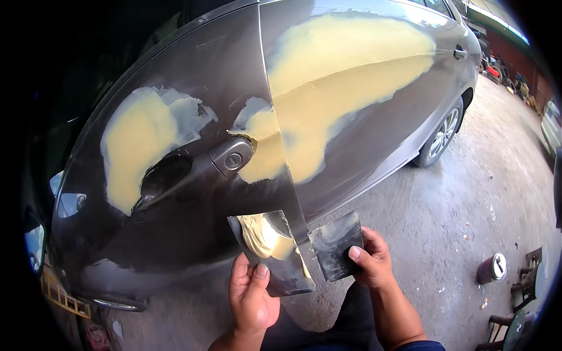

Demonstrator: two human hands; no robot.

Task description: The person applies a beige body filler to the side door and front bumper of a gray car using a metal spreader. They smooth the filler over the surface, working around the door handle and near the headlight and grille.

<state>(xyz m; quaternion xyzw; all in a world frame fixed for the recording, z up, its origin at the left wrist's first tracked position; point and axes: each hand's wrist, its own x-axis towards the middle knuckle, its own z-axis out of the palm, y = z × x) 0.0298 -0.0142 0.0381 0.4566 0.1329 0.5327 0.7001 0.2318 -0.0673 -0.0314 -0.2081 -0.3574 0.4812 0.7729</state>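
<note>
My left hand (253,292) is closed on a dark flat plate (281,275), its thumb pressed on the near edge. A mound of creamy yellow body filler (260,237) lies on that plate, with a smear along its right edge. In my right hand (374,260) is a dark flat spreader (336,245), pinched under the thumb, its face smudged pale. The two tools are close together, in front of a grey-brown car door (193,245). Yellow filler patches (351,64) cover parts of the door and the panel behind it, including around the door handle (231,158).
A can with a pale lid (497,266) stands on the concrete floor (433,234) at the right. Dark stools (530,286) are beyond it. The car's rear wheel (443,133) is at the upper right, with tires and clutter (497,73) along the far wall.
</note>
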